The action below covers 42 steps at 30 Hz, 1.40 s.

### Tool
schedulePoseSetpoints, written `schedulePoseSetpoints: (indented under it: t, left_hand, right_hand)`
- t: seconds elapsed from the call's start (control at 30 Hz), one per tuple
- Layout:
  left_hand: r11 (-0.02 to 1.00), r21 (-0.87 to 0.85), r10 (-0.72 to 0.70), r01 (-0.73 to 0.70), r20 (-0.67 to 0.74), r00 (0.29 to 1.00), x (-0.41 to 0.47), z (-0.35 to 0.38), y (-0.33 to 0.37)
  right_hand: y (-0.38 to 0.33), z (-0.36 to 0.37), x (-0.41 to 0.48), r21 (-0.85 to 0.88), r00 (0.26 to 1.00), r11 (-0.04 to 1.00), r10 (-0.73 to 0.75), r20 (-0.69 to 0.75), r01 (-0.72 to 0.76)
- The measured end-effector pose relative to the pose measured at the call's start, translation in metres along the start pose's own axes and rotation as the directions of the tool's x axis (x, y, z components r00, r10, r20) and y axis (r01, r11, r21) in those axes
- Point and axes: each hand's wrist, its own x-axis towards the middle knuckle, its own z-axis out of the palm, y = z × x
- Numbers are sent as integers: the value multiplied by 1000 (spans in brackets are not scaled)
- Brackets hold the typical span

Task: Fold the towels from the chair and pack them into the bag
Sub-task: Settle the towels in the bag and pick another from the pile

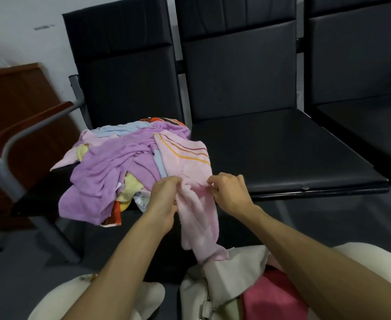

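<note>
Pinching the gathered edge of a pale pink towel [196,218], the left hand [164,199] and right hand [230,192] both have fingers curled tight on the cloth, just in front of the chair [37,197]. The towel's tail hangs to the cream bag [215,273] below. The towel heap [120,158] lies on the seat. Its two white care labels [118,185] are too small to read.

A middle black seat [270,146] and a right-hand black seat [362,125], both padded, stand side by side before a white wall [16,31]. At left, a reddish-brown wooden cabinet [12,100] stands on the grey floor [12,273].
</note>
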Motion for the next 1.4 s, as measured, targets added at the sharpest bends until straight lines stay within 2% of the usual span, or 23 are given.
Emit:
schedulePoseSetpoints:
  t: [0.1, 0.2, 0.23, 0.27, 0.3, 0.37, 0.43, 0.5, 0.57, 0.67, 0.7, 0.77, 0.87, 1.03, 1.2, 1.4]
  left_hand:
    - [955, 259, 172, -145, -82, 982, 6, -12, -2]
    - [744, 617, 319, -256, 8, 948, 10, -23, -5]
    - [684, 677, 346, -270, 24, 938, 13, -25, -10]
    - [669, 695, 356, -264, 13, 934, 16, -26, -13]
    - [711, 654, 357, -257, -22, 934, 19, -27, -14]
    - [882, 423, 287, -209, -129, 949, 19, -26, -12]
    - [979, 167, 150, -116, -208, 967, 21, -22, -8]
    - [999, -14, 42, -47, -231, 972, 21, -20, -6]
    - [988, -155, -28, -5, -207, 978, 23, -19, -5]
    - [975, -216, -85, 44, -186, 979, 26, -19, -5]
    - [974, -221, -98, 57, -183, 978, 26, -20, -5]
    - [968, -245, -100, 54, -177, 979, 28, -21, -4]
    - [960, -277, -107, 45, -216, 970, 29, -24, -1]
    - [944, -331, -88, 20, -193, 977, 24, -23, -2]
    - [961, -276, -65, 18, -162, 985, 18, -18, -9]
    - [981, -193, -53, 30, -115, 992, 13, -17, -11]
  right_hand:
    - [1, -12, 5, 164, 995, 982, 98, -22, -93]
    - [0, -30, 15, 375, 976, 917, 189, -109, -136]
    - [-2, -35, 15, 430, 979, 895, 177, -99, -119]
    - [-3, -37, 15, 479, 985, 871, 161, -60, -113]
    - [-3, -37, 13, 498, 988, 857, 157, -10, -131]
    - [-3, -28, 8, 450, 977, 869, 207, 50, -207]
    - [-3, -14, 4, 172, 972, 957, 231, 43, -235]
    - [-5, 2, 1, -59, 982, 981, 185, 25, -183]
    - [-10, 10, 1, -126, 989, 981, 142, -35, -145]
    - [-15, 16, 1, -172, 991, 978, 102, -90, -116]
    - [-16, 16, 1, -147, 991, 982, 104, -84, -115]
    - [-15, 7, 3, 67, 986, 985, 161, -46, -158]
    - [-11, -18, 4, 426, 958, 863, 287, 25, -270]
    - [8, -60, -3, 662, 900, 662, 433, 46, -352]
    - [35, -101, -25, 713, 852, 525, 485, 197, -464]
    - [73, -129, -55, 594, 794, 539, 500, 346, -597]
